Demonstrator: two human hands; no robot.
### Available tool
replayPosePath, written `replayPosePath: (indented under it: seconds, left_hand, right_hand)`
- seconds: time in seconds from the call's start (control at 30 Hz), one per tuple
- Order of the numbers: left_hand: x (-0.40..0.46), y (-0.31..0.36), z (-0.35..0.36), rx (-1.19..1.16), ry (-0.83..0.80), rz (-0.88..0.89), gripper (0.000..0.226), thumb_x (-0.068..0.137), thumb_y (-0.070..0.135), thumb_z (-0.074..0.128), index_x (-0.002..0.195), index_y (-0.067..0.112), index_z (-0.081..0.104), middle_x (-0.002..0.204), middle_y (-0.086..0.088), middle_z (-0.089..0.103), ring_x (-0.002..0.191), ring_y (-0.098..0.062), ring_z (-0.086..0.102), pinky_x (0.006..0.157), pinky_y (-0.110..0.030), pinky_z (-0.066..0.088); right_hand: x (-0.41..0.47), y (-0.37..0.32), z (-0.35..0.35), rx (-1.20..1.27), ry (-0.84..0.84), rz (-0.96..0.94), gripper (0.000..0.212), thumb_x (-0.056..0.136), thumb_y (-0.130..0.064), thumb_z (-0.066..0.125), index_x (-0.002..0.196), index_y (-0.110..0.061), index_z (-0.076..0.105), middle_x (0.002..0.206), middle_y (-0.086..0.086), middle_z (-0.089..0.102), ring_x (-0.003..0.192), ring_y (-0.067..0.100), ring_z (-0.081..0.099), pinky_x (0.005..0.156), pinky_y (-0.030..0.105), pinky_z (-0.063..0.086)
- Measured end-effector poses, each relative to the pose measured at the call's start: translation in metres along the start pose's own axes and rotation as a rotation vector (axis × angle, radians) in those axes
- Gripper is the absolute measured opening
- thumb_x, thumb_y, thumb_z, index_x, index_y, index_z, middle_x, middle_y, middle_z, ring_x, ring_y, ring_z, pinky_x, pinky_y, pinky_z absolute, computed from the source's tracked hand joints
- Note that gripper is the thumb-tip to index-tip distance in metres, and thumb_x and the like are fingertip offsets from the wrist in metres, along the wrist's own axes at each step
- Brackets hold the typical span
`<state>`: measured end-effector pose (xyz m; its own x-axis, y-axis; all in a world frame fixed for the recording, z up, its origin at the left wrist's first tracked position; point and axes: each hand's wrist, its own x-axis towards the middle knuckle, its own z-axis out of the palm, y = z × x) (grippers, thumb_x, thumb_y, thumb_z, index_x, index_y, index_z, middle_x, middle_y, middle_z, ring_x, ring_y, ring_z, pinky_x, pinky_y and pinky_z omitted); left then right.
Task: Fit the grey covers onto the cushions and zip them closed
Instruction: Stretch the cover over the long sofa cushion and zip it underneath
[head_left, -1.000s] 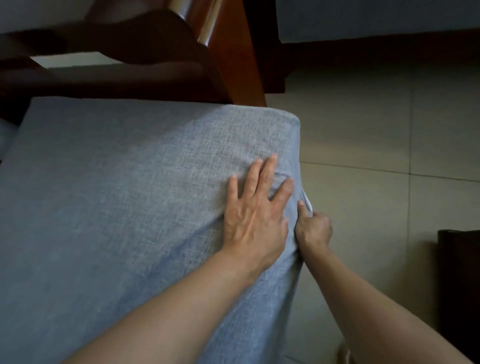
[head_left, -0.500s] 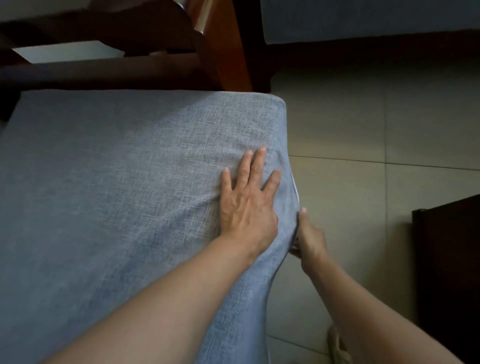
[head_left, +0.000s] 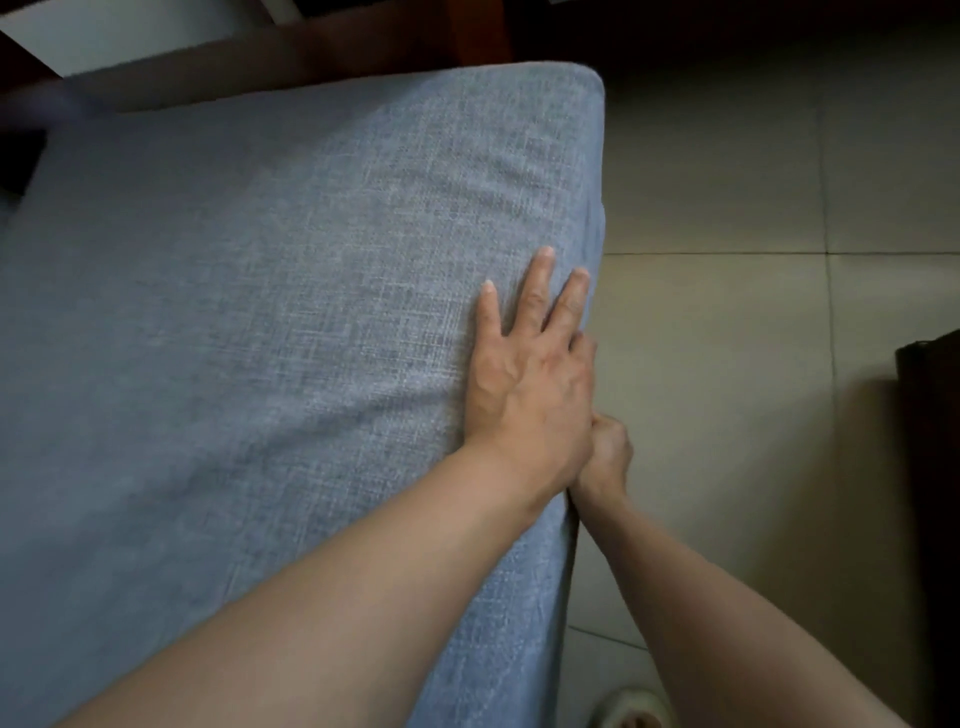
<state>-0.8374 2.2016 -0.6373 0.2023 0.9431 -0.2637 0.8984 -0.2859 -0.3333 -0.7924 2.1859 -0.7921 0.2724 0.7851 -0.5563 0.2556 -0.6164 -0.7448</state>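
A large cushion in its grey woven cover (head_left: 260, 312) fills the left and middle of the view. My left hand (head_left: 530, 384) presses flat on its top beside the right edge, fingers straight and spread. Just below that edge, my right hand (head_left: 610, 452) is curled against the cover's side, partly hidden behind my left hand. It grips the cover's zip there; the zip pull itself is hidden by the fingers.
A dark wooden furniture frame (head_left: 311, 57) runs behind the cushion's far edge. Pale tiled floor (head_left: 727, 364) lies to the right. A dark piece of furniture (head_left: 930, 467) stands at the right border. A foot in a light slipper (head_left: 634, 712) shows at the bottom.
My right hand has travelled along the cushion's side towards me, and the pale gap seen earlier no longer shows. My left hand has slid closer to the right edge.
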Motion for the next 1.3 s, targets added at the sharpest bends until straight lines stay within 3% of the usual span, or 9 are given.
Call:
replayPosePath:
  seconds: [0.07,0.17,0.3,0.4,0.6,0.77,0.97,1.13,1.3]
  left_hand:
    - [-0.006,0.001,-0.002,0.000,0.009,-0.002,0.046,0.094,0.041,0.039,0.136,0.024,0.039,0.158,0.003,-0.012,0.142,-0.027,-0.021,0.111,-0.056,0.000]
    - [-0.031,0.005,-0.004,-0.041,0.028,-0.017,0.049,0.091,0.034,0.041,0.138,0.023,0.035,0.158,0.002,-0.012,0.142,-0.026,-0.023,0.112,-0.055,-0.002]
    - [-0.082,0.008,-0.004,-0.090,-0.036,0.003,0.047,0.090,0.032,0.045,0.135,0.022,0.037,0.157,0.003,-0.015,0.141,-0.023,-0.025,0.112,-0.054,-0.004]
    - [-0.126,0.010,-0.006,-0.174,-0.062,-0.032,0.047,0.093,0.039,0.042,0.137,0.023,0.034,0.156,0.004,-0.018,0.142,-0.020,-0.022,0.113,-0.051,0.000]
    - [-0.202,0.013,-0.005,-0.278,-0.147,-0.070,0.056,0.096,0.043,0.038,0.146,0.030,0.017,0.155,0.005,-0.023,0.143,-0.017,-0.021,0.115,-0.047,0.001]
    - [-0.240,0.014,0.001,-0.281,-0.134,-0.073,0.066,0.096,0.043,0.038,0.150,0.030,0.002,0.155,0.005,-0.022,0.143,-0.017,-0.019,0.115,-0.046,0.004]
    - [-0.267,0.017,0.021,-0.216,-0.063,-0.037,0.065,0.095,0.046,0.038,0.149,0.028,0.007,0.154,0.001,-0.025,0.143,-0.018,-0.018,0.113,-0.051,0.006]
    - [-0.267,0.039,0.041,-0.143,0.012,-0.020,0.063,0.093,0.045,0.042,0.147,0.026,0.015,0.155,-0.003,-0.022,0.143,-0.021,-0.020,0.113,-0.052,0.001]
    - [-0.266,0.055,0.063,0.062,0.068,-0.006,0.057,0.091,0.041,0.042,0.143,0.025,0.024,0.157,-0.002,-0.014,0.141,-0.029,-0.023,0.110,-0.057,-0.002]
  right_hand:
    - [-0.004,-0.002,-0.002,-0.001,0.030,0.003,0.038,0.097,-0.026,0.046,0.066,-0.005,0.057,0.069,0.014,0.052,0.069,0.024,0.038,0.062,0.029,0.028]
    - [-0.018,0.000,-0.035,-0.008,0.077,0.010,0.049,0.099,-0.033,0.038,0.077,0.004,0.062,0.073,0.013,0.052,0.072,0.026,0.046,0.064,0.030,0.032]
    - [-0.059,0.013,-0.069,0.250,-0.202,0.171,0.045,0.097,-0.037,0.044,0.079,-0.001,0.065,0.086,0.015,0.065,0.082,0.025,0.061,0.071,0.036,0.050]
    - [-0.109,0.033,-0.079,0.351,-0.396,0.365,0.039,0.098,-0.041,0.040,0.100,-0.010,0.064,0.096,0.014,0.066,0.086,0.028,0.064,0.068,0.036,0.055]
    - [-0.177,0.067,-0.096,0.452,-0.491,0.448,0.045,0.098,-0.048,0.037,0.117,-0.015,0.061,0.109,0.008,0.069,0.099,0.024,0.066,0.079,0.037,0.053]
    - [-0.210,0.071,-0.099,0.472,-0.365,0.361,0.036,0.097,-0.036,0.048,0.112,-0.007,0.062,0.107,0.009,0.068,0.097,0.025,0.065,0.093,0.041,0.050]
    - [-0.220,0.079,-0.069,0.106,0.141,0.156,0.041,0.089,-0.040,0.058,0.101,-0.002,0.064,0.105,0.018,0.066,0.099,0.036,0.061,0.089,0.036,0.048]
    - [-0.201,0.102,-0.063,-0.032,0.158,0.035,0.045,0.094,-0.042,0.048,0.101,-0.001,0.064,0.107,0.023,0.064,0.099,0.037,0.059,0.080,0.034,0.042]
    - [-0.188,0.121,-0.030,0.022,0.094,-0.046,0.040,0.098,-0.038,0.040,0.078,-0.007,0.056,0.099,0.024,0.064,0.078,0.027,0.048,0.066,0.027,0.028]
